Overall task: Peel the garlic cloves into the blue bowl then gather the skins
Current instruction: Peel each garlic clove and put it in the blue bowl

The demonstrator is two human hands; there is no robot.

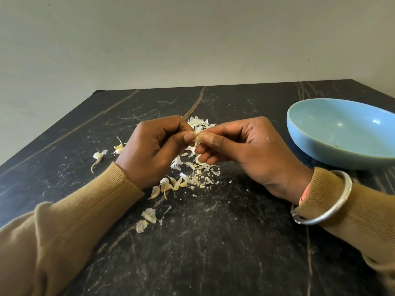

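We hold one clove (197, 138) between both hands above the worktop (213, 242), mid-scene. Our left hand (154, 146) has its fingers (188, 136) curled, thumb and forefinger pinching the clove's left end. Our right hand (245, 150) pinches the right end likewise. Under the hands lies a heap of skins (198, 169), with unpeeled cloves (166, 186) near and left of it. The bowl (320, 146) sits on the right, apart from the hands, with a small pale bit inside. A bangle (327, 201) rings our right wrist.

Glossy blue bowl (333, 133), dark veined stone-look table (213, 242), papery skins (198, 169)
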